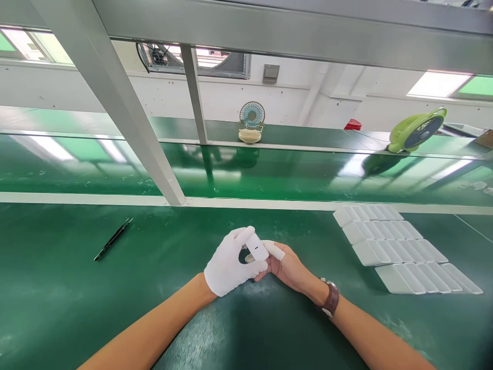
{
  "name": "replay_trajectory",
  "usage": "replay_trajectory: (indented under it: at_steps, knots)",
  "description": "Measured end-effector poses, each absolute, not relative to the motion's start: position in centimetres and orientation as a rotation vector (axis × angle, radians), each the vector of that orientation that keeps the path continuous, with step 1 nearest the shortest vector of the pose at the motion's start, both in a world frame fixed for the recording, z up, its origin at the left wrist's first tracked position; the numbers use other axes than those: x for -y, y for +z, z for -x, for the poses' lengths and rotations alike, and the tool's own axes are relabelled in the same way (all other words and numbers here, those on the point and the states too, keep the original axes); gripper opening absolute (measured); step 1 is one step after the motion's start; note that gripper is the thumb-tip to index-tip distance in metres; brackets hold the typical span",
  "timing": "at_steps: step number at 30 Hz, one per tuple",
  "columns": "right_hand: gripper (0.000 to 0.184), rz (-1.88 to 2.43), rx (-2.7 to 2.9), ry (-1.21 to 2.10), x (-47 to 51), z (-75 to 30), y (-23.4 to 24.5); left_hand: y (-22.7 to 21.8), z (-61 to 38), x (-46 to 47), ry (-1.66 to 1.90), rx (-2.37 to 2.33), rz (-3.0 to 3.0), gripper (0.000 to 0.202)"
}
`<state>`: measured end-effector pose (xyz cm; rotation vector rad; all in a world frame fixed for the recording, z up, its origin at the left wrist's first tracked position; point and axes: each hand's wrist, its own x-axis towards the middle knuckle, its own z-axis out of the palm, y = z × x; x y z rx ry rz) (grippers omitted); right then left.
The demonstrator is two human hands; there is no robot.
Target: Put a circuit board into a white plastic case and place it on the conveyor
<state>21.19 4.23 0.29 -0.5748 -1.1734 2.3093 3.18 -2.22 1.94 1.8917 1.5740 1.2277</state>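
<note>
A small white rounded plastic case (257,247) with a short dark slot in its face is held up between my two hands over the green worktop. My left hand (228,264), in a white glove, pinches the case between thumb and fingers. At the case's right edge, my right hand (287,264) grips it too, its fingers closed and white covers on the thumb and a fingertip. Part of the right fingers is hidden behind the case. A brown-strapped watch (330,297) is on the right wrist.
Black tweezers (113,239) lie to the left on the worktop (162,308). Several rows of white trays (400,249) sit at the right. Beyond a pale frame post (134,123) stand a small fan (252,121) and a green fan (418,131).
</note>
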Motion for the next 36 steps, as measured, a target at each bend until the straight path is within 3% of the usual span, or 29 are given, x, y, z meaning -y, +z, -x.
replay_trajectory:
  at_steps: [12,24,28,31,34,36]
  knots:
    - [0.036,0.598,1.196,2.325,-4.2,-21.1,0.2,2.0,-3.0,2.0,1.24,-1.479,-1.868,0.056]
    - [0.039,0.676,1.189,2.339,-4.2,-21.2,0.5,4.0,-3.3,1.8,1.005,-1.368,-1.996,0.017]
    - [0.042,0.714,1.294,2.268,-4.2,-21.2,0.4,4.4,-3.2,1.9,1.023,-1.34,-1.987,0.012]
    - [0.042,0.769,1.506,1.957,-4.4,-21.6,0.2,3.6,-3.0,2.1,1.101,-1.365,-1.934,0.033]
    - [0.031,0.763,1.873,1.316,-4.7,-22.2,0.2,1.8,-2.7,2.0,1.157,-1.542,-1.756,0.068]
    - [0.032,0.71,2.107,0.94,-4.8,-22.5,0.1,0.5,-2.4,1.7,1.142,-1.618,-1.625,0.077]
